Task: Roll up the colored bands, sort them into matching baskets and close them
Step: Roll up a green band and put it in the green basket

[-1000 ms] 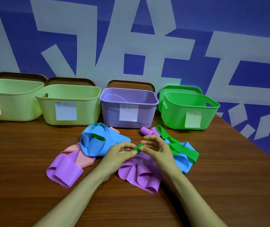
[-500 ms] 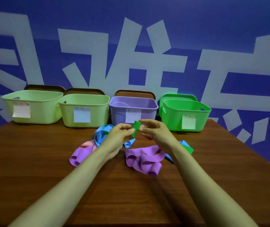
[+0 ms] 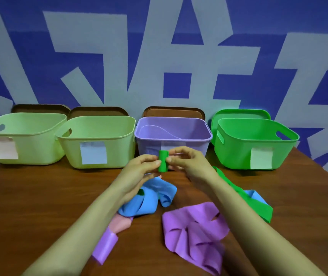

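Both hands meet at the middle of the view, above the table: the left hand [image 3: 139, 171] pinches a small green roll [image 3: 163, 161] between thumb and forefinger from its left side, and the right hand [image 3: 189, 164] pinches it from the right, the other fingers loosely curled above. The roll is a tightly wound, bright green band that stands nearly upright, held in the air in front of the purple basket [image 3: 159, 138]. Below the hands loose bands lie in a heap on the wooden table [image 3: 29, 206]: a crumpled blue band [image 3: 151, 200] under the left wrist, a pink band [image 3: 120, 224] and a folded purple band [image 3: 105, 246] beside the left forearm, a wide purple band [image 3: 195, 232] in creased folds between the forearms, and a long green band [image 3: 258, 208] to the right of the right forearm, lying over a second blue band [image 3: 257, 196]. Along the far edge of the table four open baskets stand in a row, each with a paper label on its front: two pale green baskets [image 3: 35, 150] [image 3: 119, 154], the purple one, and a bright green basket [image 3: 237, 154] at the right. Brown lids [image 3: 39, 108] lean behind the first three and a green lid [image 3: 239, 114] behind the last. The wall [image 3: 179, 36] behind is blue with large pale grey shapes.
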